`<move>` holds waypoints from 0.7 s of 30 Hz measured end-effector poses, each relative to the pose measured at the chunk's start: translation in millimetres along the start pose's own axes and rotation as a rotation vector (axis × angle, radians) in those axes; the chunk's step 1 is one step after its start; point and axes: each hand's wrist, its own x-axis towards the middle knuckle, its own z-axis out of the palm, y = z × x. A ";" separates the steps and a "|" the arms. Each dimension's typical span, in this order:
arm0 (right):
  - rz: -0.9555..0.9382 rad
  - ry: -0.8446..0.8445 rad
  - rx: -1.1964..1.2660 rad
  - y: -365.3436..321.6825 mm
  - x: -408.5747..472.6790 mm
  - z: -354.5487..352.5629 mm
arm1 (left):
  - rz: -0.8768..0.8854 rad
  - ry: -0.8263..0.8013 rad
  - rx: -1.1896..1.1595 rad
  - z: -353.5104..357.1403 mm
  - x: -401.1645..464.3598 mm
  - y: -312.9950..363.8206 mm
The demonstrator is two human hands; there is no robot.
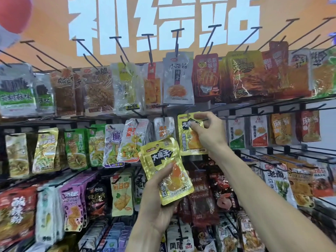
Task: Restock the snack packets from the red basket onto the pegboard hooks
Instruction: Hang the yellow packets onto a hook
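Left hand [160, 202] grips a stack of yellow packets [166, 170]; right hand [207, 131] pinches one yellow packet [189, 140] against crowded hooks [163, 110] of snacks.

I see little free room on this wall: packets hang edge to edge in every row, and the black hooks [87, 50] along the top jut out toward me, several of them bare. The gap I can reach through lies in the middle row, right of the yellow packet [190, 140] pinched by my right hand [209, 131], before the white packets [236, 133]. My left hand [160, 202] grips a stack of yellow packets [167, 170] that blocks the rows beneath. Lower right, bare hook rails [291, 151] stick out across my right forearm's path.
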 end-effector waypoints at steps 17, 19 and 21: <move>0.007 0.018 -0.376 15.9 25.3 24.0 | -0.017 -0.035 0.012 -0.8 -1.5 3.2; 0.041 -0.022 -0.486 19.1 27.4 28.2 | -0.026 -0.038 0.012 -0.1 -2.3 2.8; 0.011 0.016 -0.516 15.0 12.7 23.6 | -0.025 -0.066 0.023 -1.0 -2.1 3.0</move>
